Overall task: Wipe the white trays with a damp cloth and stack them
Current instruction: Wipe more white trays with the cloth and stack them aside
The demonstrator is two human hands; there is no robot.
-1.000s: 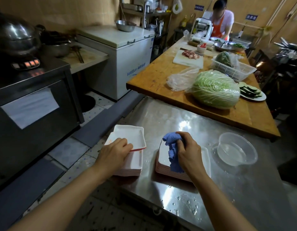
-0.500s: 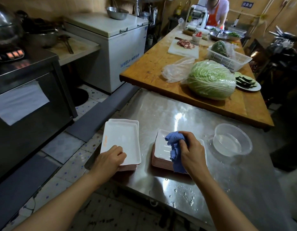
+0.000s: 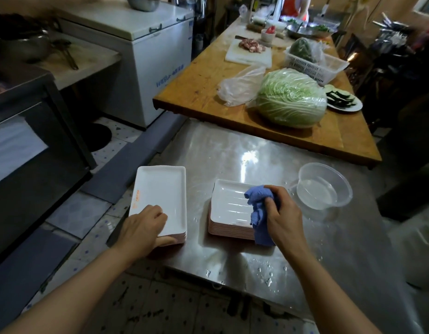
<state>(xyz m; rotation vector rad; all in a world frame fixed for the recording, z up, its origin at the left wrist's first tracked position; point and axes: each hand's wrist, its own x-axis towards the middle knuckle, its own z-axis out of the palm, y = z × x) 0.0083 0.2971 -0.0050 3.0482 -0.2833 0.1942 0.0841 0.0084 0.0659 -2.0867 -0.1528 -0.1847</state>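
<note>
Two stacks of white trays sit on the steel table. The left stack hangs over the table's left edge, and its top tray lies flat. My left hand grips that stack's near end, fingers on top and thumb at the front edge. The right stack shows a ribbed white top tray. My right hand clutches a bunched blue cloth over that stack's right side; the cloth hangs down past the near corner.
A clear plastic bowl of water stands right of the stacks. Water drops dot the table's near edge. Behind lies a wooden table with a wrapped cabbage, a plastic bag, a basket and a plate. A person works at the far end.
The top tray in my left hand has come down flat onto the left stack. My right hand with the cloth has shifted slightly right on the other stack. The camera tilted down.
</note>
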